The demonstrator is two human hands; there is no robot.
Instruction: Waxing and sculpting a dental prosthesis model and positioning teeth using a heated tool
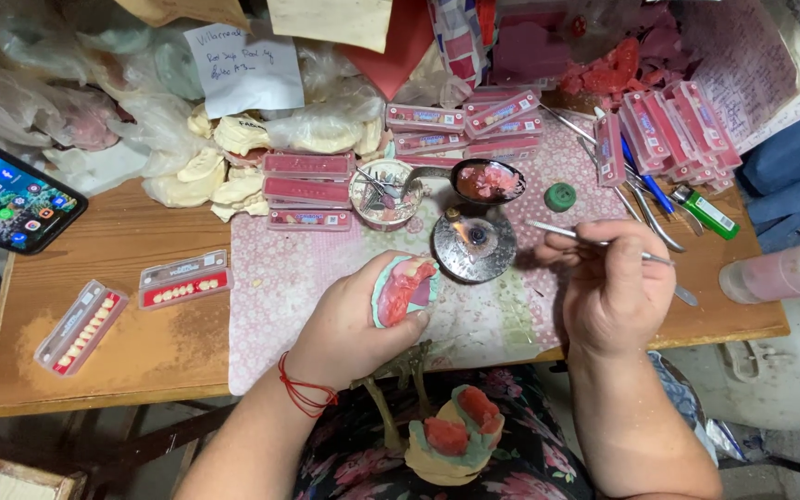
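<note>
Pink wax fills the green-rimmed dental cast point(404, 290) that the left hand point(354, 324) cups in a closed grip above the pink patterned mat point(280, 287) on the wooden tabletop point(122, 343). The right hand point(613, 287) pinches a thin metal wax tool point(594, 243), its tip pointing toward the small round metal burner point(474, 243) with a lit flame. A second wax-and-plaster cast point(451, 444) rests on the lap. Flat trays of artificial teeth point(183, 279) lie to the left.

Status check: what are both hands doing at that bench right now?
Left hand grips pink wax denture model. Right hand holds thin metal tool, tip near lit burner. Nothing between them.
</note>
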